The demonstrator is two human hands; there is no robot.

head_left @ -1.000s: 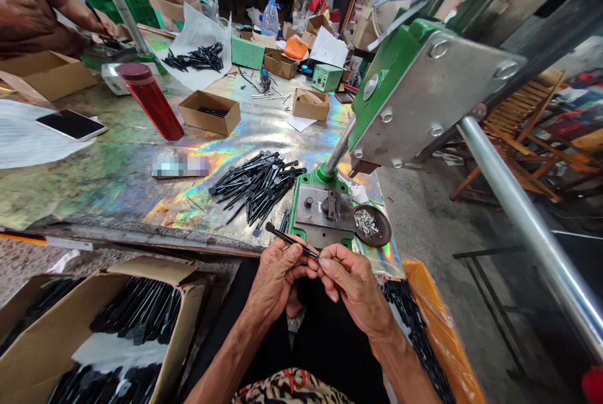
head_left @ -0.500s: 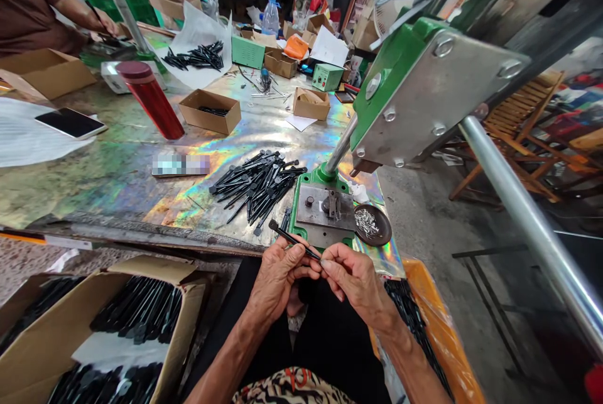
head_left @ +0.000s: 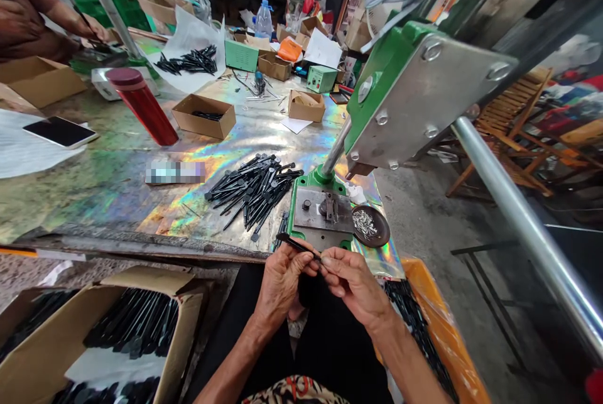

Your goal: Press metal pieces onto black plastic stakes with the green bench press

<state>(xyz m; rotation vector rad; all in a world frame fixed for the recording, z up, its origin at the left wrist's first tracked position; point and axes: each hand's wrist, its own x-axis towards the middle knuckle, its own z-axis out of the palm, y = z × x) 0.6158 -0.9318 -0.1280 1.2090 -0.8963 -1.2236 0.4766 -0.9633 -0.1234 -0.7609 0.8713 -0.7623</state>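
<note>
Low in front of the green press base [head_left: 323, 212], a slim black part [head_left: 296, 244] is held in my left hand [head_left: 282, 281], its wider head pointing up and left. The fingers of my right hand [head_left: 355, 278] are pinched at the part's other end; anything small between them is hidden. A heap of similar black parts [head_left: 259, 190] lies on the table left of the press. Right of the press sits a round dark dish [head_left: 384, 234] with small silver pieces.
Cardboard boxes of black parts [head_left: 172, 335] stand at lower left, an orange crate [head_left: 433, 322] at lower right. The press head [head_left: 400, 96] and a long metal lever [head_left: 527, 222] rise on the right. A red flask [head_left: 148, 112] leans left; another person's hands [head_left: 89, 27] show at upper left.
The view has shifted slightly. The black part has turned in my left fingers and its head sits a little lower and further right. Both hands remain close together.
</note>
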